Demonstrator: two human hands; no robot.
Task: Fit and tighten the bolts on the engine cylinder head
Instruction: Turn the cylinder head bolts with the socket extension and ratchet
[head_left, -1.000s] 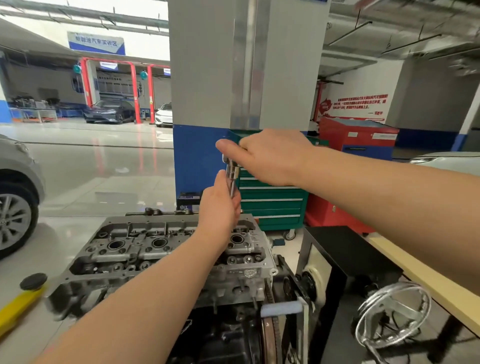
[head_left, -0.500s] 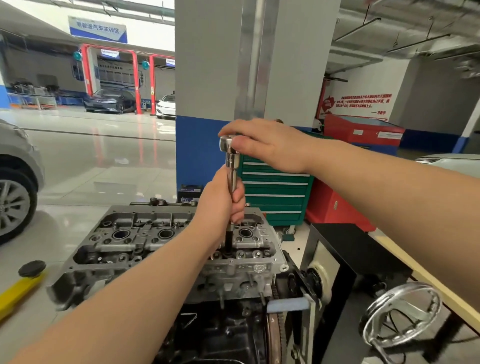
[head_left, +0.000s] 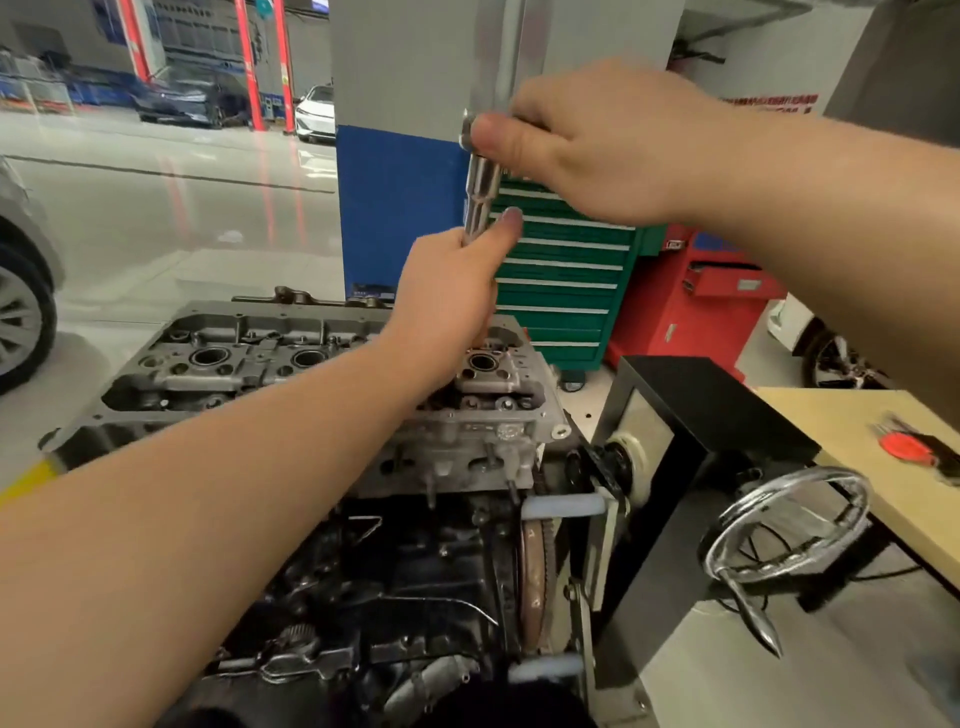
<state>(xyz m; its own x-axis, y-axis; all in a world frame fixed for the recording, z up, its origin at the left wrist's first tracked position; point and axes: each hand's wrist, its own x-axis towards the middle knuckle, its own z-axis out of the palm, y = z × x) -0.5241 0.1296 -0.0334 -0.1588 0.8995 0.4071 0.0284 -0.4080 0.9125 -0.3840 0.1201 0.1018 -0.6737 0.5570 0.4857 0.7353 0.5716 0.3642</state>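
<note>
Steel wrench (head_left: 480, 192) (upright) gripped above grey cylinder head (head_left: 260, 364).

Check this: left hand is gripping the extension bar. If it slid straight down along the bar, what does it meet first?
Likely the cylinder head, near its right end. The left hand hides the extension bar's lower end, so the exact spot is unclear.

Green tool chest (head_left: 561, 280) beside red cabinet (head_left: 696, 306)

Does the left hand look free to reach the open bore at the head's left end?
Probably not right now: the left hand grips the socket extension with the right hand on top. The bore itself lies uncovered, so letting go would free the way.
</note>
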